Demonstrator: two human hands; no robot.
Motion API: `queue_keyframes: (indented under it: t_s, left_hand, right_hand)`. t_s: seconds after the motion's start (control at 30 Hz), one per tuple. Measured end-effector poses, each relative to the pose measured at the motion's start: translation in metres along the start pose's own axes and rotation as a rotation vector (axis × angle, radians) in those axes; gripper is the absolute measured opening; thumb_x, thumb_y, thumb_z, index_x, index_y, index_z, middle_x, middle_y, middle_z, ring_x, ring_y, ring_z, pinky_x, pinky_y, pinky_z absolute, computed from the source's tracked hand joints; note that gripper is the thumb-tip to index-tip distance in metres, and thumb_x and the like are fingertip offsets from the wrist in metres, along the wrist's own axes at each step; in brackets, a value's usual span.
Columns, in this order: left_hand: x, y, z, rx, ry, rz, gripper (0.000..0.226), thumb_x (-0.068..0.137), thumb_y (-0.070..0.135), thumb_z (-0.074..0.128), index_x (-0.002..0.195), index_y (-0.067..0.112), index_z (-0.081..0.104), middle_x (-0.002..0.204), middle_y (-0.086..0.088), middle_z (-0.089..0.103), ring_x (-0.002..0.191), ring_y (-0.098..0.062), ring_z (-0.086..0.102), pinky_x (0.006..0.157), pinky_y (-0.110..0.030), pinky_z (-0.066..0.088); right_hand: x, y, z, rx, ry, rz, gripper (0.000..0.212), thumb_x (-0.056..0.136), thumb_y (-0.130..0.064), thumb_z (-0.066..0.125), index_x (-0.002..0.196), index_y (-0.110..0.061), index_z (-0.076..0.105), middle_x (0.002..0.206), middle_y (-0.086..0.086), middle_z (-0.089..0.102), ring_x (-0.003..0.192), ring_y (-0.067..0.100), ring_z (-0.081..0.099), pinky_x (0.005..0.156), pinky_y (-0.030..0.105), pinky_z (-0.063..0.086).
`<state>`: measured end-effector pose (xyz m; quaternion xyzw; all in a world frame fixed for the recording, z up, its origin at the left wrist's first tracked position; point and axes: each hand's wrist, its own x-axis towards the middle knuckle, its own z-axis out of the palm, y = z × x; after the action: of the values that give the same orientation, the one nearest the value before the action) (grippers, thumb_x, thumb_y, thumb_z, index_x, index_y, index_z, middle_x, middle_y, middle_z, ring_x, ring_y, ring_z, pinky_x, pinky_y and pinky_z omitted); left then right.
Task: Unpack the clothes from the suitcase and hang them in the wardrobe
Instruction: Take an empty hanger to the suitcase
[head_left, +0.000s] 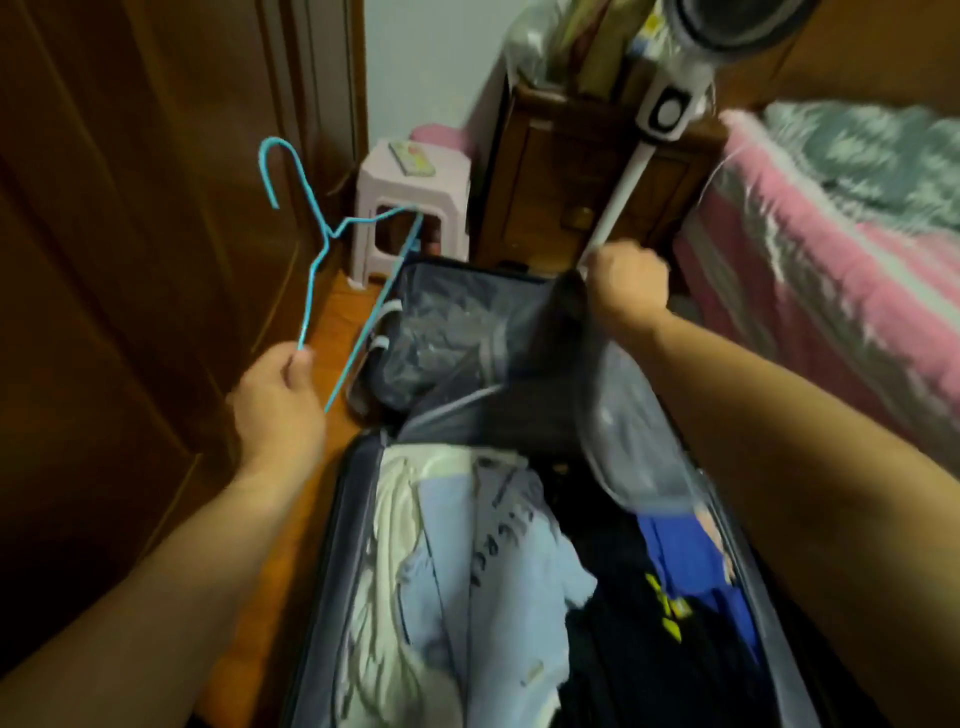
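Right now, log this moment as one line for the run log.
left hand: pinches blue wire hanger | right hand: lifts dark garment in clear plastic | suitcase: open, clothes inside

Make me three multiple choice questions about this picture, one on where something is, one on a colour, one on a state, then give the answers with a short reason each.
1. Where does the pale stool stand?
A. Beyond the suitcase, by the wall
B. On the bed
C. Inside the suitcase

2. What colour is the hanger?
A. Red
B. Light blue
C. Black

3. What state is the suitcase in?
A. Zipped shut
B. Open and empty
C. Open with clothes inside

Answers:
1 A, it sits on the floor past the suitcase's far end.
2 B, the wire that the left hand grips is light blue.
3 C, folded clothes fill the near half while the right hand lifts a dark garment.
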<state>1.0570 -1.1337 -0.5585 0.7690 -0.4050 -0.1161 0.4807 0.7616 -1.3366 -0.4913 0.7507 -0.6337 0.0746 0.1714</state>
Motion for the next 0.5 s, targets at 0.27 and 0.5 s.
queue_keyframes:
  t_s: [0.27,0.5]
  left_hand:
    - [-0.004,0.010,0.012,-0.071,-0.039,0.015,0.026,0.105,0.028,0.049,0.110,0.013,0.070,0.102,-0.012,0.072,0.095,-0.036,0.065,0.086,-0.049,0.054]
    - [-0.024,0.018,0.040,-0.141,-0.376,0.037,0.019,0.103,0.023,0.055,0.094,0.020,0.072,0.078,0.002,0.067,0.070,-0.019,0.060,0.067,-0.037,0.054]
  right_hand:
    - [-0.028,-0.050,0.028,0.207,-0.080,-0.412,0.033,0.096,-0.019,0.047,0.128,-0.010,0.051,0.117,0.019,0.051,0.102,0.041,0.055,0.079,0.046,0.046]
    - [-0.154,0.028,0.101,0.255,-0.664,-0.102,0.049,0.096,-0.020,0.053,0.144,-0.011,0.044,0.138,0.020,0.047,0.128,0.041,0.047,0.103,0.043,0.040]
